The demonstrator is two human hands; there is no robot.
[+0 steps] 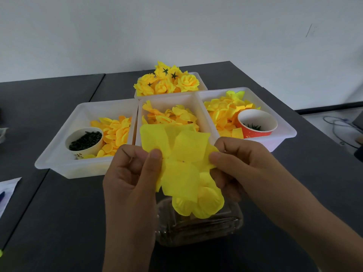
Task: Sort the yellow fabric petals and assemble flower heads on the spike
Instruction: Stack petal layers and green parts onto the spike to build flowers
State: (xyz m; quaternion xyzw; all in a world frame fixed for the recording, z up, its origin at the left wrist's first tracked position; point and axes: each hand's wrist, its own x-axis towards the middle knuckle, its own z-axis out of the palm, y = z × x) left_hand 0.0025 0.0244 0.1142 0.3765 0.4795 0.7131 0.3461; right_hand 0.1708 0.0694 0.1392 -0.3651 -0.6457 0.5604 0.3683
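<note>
Holding a large yellow fabric petal piece (177,154) between them, two bare hands fill the foreground above a dark table (64,203). The left hand (131,173) pinches the piece's left edge between thumb and curled fingers. The right hand (239,165) pinches its right edge the same way. More rounded yellow petals (200,205) hang bunched just below the flat piece, over a clear plastic container (198,230) that sits on the table beneath the hands.

Behind the hands stand four white trays. The left tray (59,154) holds loose yellow petals and a paper cup (84,142) of small dark pieces. The middle tray (169,101) holds more loose petals. The right tray (282,122) holds petals and a red paper cup (256,123) with dark green bits inside. The far tray (198,75) is heaped with finished yellow flower heads (167,81), some showing dark star-shaped backs.
</note>
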